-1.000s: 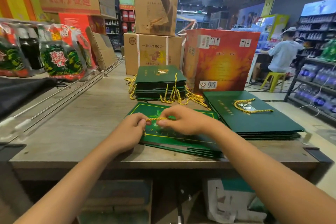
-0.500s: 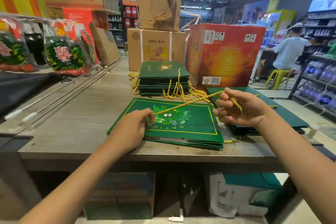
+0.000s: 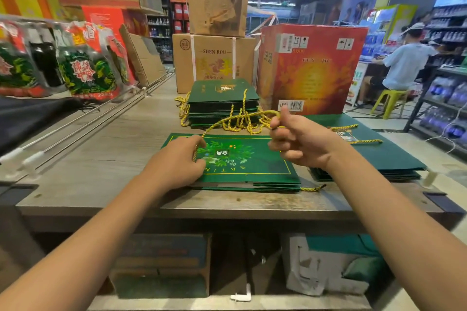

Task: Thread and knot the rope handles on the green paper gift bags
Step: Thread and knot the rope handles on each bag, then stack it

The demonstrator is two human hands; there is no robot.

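A flat green paper gift bag point(image 3: 257, 161) with a floral print lies on top of a small stack at the front of the wooden table point(image 3: 101, 164). My left hand point(image 3: 177, 161) rests on the bag's left end and pinches a gold rope point(image 3: 227, 120) there. The rope rises in an arc to my right hand point(image 3: 298, 141), which grips it with curled fingers above the bag's right part. A short knotted rope end point(image 3: 312, 188) sticks out under the stack at the front right.
A stack of green bags with rope handles point(image 3: 222, 98) sits behind. Another stack of green bags point(image 3: 379, 154) lies to the right. Cardboard boxes point(image 3: 214, 58) and a red box point(image 3: 310, 68) stand at the back. A person point(image 3: 404, 63) sits far right.
My right hand has pulled the rope away from my left hand, up and to the right, and has now come back a little toward the middle. The rope hangs in a looser arc.
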